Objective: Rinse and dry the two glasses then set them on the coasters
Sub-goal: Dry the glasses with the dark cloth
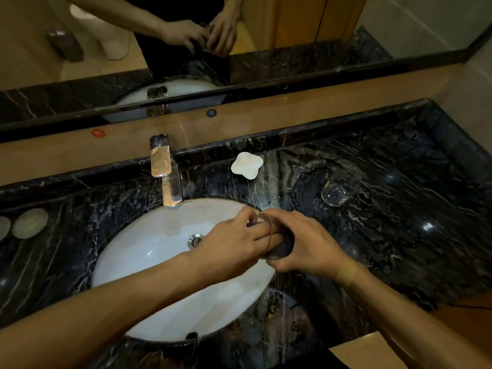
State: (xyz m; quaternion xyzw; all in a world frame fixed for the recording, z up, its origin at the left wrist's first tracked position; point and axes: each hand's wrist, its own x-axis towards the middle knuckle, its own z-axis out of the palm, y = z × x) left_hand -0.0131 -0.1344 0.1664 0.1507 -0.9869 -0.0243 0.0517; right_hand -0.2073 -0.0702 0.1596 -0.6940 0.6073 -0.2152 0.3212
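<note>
Gripping the clear drinking glass (269, 235) on its side just right of frame centre, the right hand (306, 243) wraps the body while the left hand (234, 241) pushes its fingers and what looks like a dark cloth (282, 246) into the mouth, above the right rim of the white oval sink basin (159, 249). A wet wall could slip in that hold, or hard twisting could crack the rim against the fingers. The second clear glass (335, 195) lies at the right on the black marble counter (399, 209), where an elbow could knock it; the two pale round coasters (30, 223) wait far left.
</note>
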